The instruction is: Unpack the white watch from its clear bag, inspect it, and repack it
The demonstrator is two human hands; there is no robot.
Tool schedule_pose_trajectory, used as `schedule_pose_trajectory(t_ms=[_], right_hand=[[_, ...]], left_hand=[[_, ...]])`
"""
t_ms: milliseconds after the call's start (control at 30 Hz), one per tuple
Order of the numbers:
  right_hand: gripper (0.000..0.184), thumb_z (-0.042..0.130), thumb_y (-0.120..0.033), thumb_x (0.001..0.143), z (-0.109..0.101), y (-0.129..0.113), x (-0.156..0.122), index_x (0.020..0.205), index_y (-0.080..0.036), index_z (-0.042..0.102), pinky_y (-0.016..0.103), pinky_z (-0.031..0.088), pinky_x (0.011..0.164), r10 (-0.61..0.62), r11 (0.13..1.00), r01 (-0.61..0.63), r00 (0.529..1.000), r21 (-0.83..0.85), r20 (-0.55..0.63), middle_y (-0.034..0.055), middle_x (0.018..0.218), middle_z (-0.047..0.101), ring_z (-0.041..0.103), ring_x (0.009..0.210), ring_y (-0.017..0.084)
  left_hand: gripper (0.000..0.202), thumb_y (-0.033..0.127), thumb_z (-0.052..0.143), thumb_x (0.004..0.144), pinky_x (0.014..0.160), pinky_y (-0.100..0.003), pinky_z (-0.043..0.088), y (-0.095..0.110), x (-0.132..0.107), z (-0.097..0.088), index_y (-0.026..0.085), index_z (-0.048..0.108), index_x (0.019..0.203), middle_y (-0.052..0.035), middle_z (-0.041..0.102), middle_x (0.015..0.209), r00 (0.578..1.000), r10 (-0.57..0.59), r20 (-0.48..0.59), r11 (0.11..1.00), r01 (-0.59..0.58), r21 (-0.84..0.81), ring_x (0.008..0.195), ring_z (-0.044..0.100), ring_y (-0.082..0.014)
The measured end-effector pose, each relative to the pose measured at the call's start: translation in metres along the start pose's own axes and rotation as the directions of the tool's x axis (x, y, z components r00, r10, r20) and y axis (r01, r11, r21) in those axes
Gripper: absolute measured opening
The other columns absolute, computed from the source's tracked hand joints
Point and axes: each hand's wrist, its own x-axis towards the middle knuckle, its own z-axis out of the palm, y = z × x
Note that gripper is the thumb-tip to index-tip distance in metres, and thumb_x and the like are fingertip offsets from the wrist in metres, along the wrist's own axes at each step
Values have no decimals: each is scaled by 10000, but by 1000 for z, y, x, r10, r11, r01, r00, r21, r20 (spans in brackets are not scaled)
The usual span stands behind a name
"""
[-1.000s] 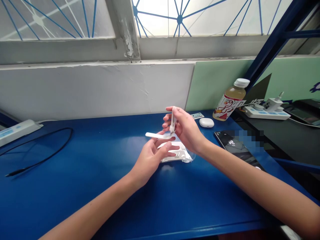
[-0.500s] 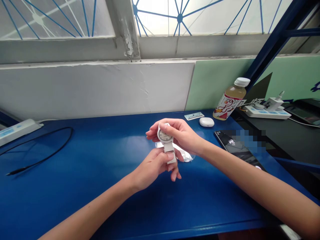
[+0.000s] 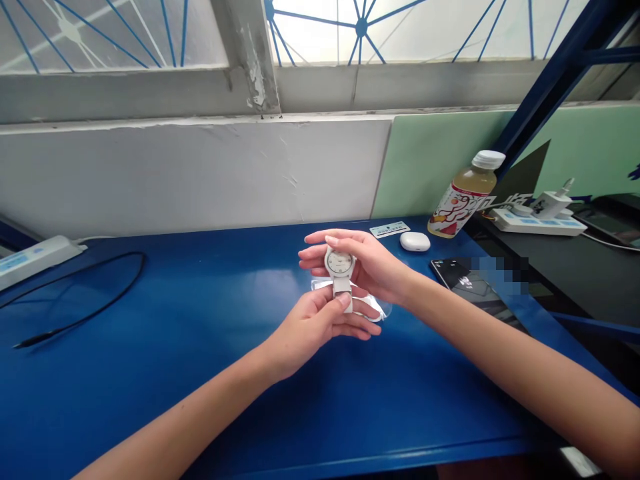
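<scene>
In the head view, holds a white watch up over a blue table, with both hands close together near the middle. Pinches the strap low down with the left hand, thumb laid on top, the other fingers underneath and spread out to the right. Grasps the round dial end with the right hand, thumb lying at the upper rim and fingers reaching out behind to the left, loosely parted. Shows a pale dial turned toward the camera, too small to read. Just behind the hands, has a clear plastic bag on the table, with something white in it, mostly hidden by the fingers.

Farther back, near the wall, has a small printed card lying flat, just beside a rounded white case. To the right of these, includes a drink bottle with a white cap, and nearer, a dark phone, partly blurred out, beyond the right forearm. At the far left, takes in a power strip near a looping black cable; at the far right, a second power strip with a white charger on it.
</scene>
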Motion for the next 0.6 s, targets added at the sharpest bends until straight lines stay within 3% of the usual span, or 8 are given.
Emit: schedule_pose_trajectory(t_ms=[100,200,267,367,600], right_hand=[[278,483,-270,972,-1,-3,0,1050,-159,725,357,515,973,73,993,-80,994,85,79,93,1050,772,713,1001,196],[339,423,-307,991,-3,-6,0,1072,-169,722,378,489,1005,115,986,-130,984,105,133,91,1118,756,708,1006,196],[340,430,-333,992,-5,-7,0,1087,-185,721,370,476,1017,99,988,-116,983,99,156,76,1143,749,699,1026,191],[320,454,-340,982,-6,-7,0,1088,-207,725,365,458,1043,55,994,-71,983,85,174,57,1154,748,668,1113,196],[276,529,-201,905,-8,-5,0,1113,-206,710,395,459,1060,8,998,-18,986,57,167,60,1176,741,658,1150,210]], left_hand=[[270,321,561,982,799,-335,558,-2,0,1,82,648,1073,-180,719,1072,999,-33,33,999,34,-38,922,728,-250],[266,282,498,1010,707,-283,553,-3,2,2,71,639,1090,-198,723,1070,999,-44,-6,997,43,-65,897,731,-236],[267,270,486,1017,690,-266,548,-2,2,2,66,646,1082,-200,726,1069,997,-59,-53,995,55,-80,886,732,-225],[270,275,508,1013,781,-290,555,0,2,2,60,659,1073,-206,720,1102,992,-84,-98,992,74,-105,979,721,-244],[287,321,534,1009,782,-300,567,3,0,0,80,668,1088,-200,709,1147,988,-142,-61,980,132,-148,1015,716,-263]])
